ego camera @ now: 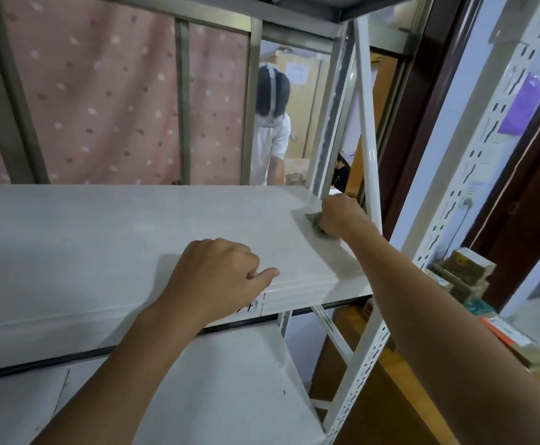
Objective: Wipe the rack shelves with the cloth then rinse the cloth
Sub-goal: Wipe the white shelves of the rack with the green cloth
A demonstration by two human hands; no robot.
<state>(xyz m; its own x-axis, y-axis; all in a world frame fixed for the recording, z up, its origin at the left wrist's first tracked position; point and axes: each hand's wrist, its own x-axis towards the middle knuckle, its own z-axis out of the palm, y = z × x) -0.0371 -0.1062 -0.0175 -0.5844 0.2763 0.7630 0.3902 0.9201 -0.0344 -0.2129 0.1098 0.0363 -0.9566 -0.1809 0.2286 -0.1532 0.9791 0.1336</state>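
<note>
Pressing cloth (314,221) on pale shelf (101,239) beside curtain (101,91).

A: Behind: pink curtain (101,101) with pale and dark spots, hung behind grey metal bars (183,101).

B: Right side?

A: Dark wooden door frame (423,123), a purple note (524,104) on the white slotted upright (480,155). Stacked boxes (464,271) lower down, wooden floor (387,396) beneath.

B: Through the gap?

A: A person in white (272,136), bent over; cardboard cartons (297,101) beyond.
</note>
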